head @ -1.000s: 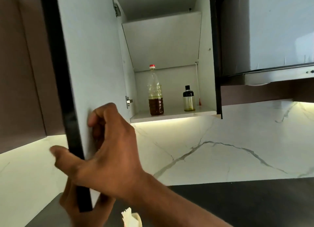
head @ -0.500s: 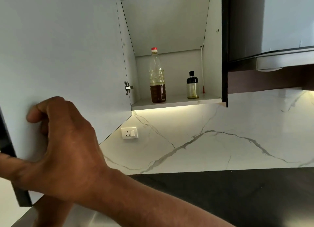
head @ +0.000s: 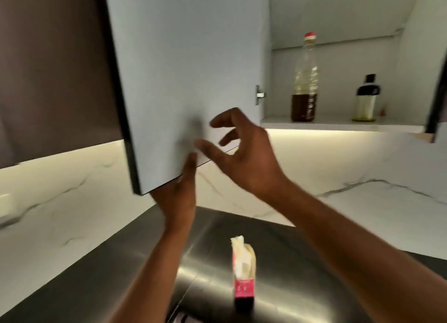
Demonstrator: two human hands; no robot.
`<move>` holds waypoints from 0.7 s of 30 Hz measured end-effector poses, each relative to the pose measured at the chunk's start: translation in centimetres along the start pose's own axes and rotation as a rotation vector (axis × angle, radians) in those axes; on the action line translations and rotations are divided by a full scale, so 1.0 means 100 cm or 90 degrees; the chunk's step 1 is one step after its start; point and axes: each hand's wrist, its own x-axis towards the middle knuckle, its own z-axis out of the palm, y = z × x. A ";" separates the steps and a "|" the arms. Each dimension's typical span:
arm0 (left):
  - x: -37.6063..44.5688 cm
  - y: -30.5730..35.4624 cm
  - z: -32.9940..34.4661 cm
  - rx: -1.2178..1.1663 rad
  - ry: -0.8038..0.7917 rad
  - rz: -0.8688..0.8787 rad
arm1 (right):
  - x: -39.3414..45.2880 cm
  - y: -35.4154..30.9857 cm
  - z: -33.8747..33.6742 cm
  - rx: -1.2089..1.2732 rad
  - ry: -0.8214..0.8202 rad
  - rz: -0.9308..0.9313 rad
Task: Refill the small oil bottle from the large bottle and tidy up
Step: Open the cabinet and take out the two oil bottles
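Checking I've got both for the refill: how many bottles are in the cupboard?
2: the large bottle stands left on the shelf, the small bottle to its right. The open door may hide others.

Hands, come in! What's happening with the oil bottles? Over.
Right hand open, empty. Left hand under cabinet door edge. Large bottle, small bottle on shelf. Path clear.

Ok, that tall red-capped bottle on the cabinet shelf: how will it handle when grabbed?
The large bottle looks like thin clear plastic, so it may flex. Dark oil fills only its bottom third, so it is probably light. Tall and narrow, it could tip if nudged high.
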 end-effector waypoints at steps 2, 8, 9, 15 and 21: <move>0.008 0.002 -0.004 -0.034 0.020 -0.005 | -0.002 0.001 0.001 -0.021 -0.011 0.010; 0.015 0.005 -0.020 0.011 0.019 -0.043 | -0.006 0.003 0.024 -0.036 -0.026 -0.009; 0.013 0.005 -0.018 0.011 0.010 -0.039 | -0.007 0.001 0.026 -0.035 -0.030 -0.011; -0.011 -0.009 -0.014 0.084 -0.019 -0.153 | -0.006 0.003 0.025 -0.053 -0.051 -0.010; -0.059 -0.026 0.046 0.159 -0.207 -0.145 | 0.006 0.048 -0.035 -0.142 0.013 0.044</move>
